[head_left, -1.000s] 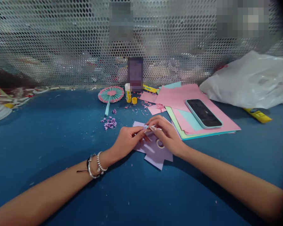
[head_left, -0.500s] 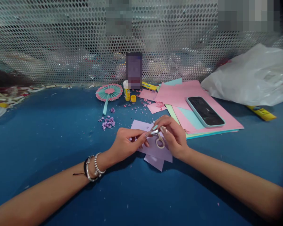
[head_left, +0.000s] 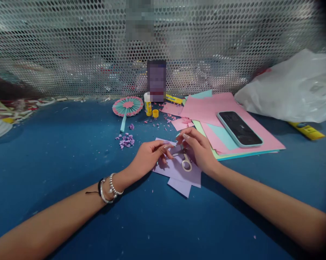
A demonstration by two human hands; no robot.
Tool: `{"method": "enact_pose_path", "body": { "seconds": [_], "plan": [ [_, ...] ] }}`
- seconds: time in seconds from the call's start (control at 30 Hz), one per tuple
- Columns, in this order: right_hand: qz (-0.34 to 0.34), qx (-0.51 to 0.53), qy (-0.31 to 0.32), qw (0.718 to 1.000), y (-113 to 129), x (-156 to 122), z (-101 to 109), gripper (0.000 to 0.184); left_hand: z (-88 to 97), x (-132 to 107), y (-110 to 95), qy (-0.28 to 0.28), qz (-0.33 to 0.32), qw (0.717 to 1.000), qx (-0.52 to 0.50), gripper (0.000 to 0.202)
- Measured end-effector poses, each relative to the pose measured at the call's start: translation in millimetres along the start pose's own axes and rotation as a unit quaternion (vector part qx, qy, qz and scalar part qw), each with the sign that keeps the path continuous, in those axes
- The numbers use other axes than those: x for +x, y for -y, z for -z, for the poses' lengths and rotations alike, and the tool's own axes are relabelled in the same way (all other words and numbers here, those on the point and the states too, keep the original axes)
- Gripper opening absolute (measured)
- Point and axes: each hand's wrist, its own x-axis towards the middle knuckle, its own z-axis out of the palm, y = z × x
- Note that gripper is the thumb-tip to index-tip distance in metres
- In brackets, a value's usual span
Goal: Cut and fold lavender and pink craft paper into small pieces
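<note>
My left hand and my right hand meet over a few lilac paper sheets on the blue table. Both hands have their fingertips pinched together on a tiny piece between them, too small to name. Small white-handled scissors lie on the lilac paper just under my right hand's fingers, touching them. A little heap of lilac paper bits sits to the left beyond my left hand.
A stack of pink, green and turquoise paper carries a phone at right. A paper fan, a glue stick and its yellow cap stand at the back by the perforated metal screen. A white plastic bag lies far right.
My right hand has lowered and the scissors now rest on the lilac paper; both hands shifted slightly away from me, fingertips still pinched together.
</note>
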Motion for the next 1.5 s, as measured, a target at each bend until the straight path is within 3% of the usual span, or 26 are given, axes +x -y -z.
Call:
{"method": "enact_pose_path", "body": {
  "seconds": [0.1, 0.2, 0.3, 0.67, 0.97, 1.27, 1.5],
  "plan": [
    [0.049, -0.085, 0.008, 0.995, 5, -2, 0, 0.012, -2.4, -1, -1, 0.01, 0.005, 1.0, 0.009, 0.028],
    [0.122, -0.17, 0.024, 0.977, 9, -3, -1, 0.025, -3.6, -2, -2, 0.02, 0.0, 1.0, 0.013, 0.026],
    [0.153, -0.204, 0.039, 0.966, 11, -4, -2, 0.033, -3.2, -3, -1, 0.021, -0.006, 1.0, 0.014, 0.026],
    [0.161, -0.216, 0.043, 0.962, 12, -6, -3, 0.031, -1.9, -2, 5, 0.034, -0.026, 0.999, 0.003, 0.024],
    [0.156, -0.252, 0.032, 0.955, 8, -6, -5, 0.031, -2.2, -4, -2, 0.033, -0.031, 0.999, -0.003, 0.02],
    [0.16, -0.268, 0.029, 0.95, 12, -5, -6, 0.02, -2.5, -2, 0, 0.001, -0.049, 0.996, 0.073, 0.023],
    [0.163, -0.267, 0.036, 0.949, 7, -5, -4, 0.019, -1.8, -3, 1, 0.028, -0.04, 0.998, 0.036, 0.022]
  ]
}}
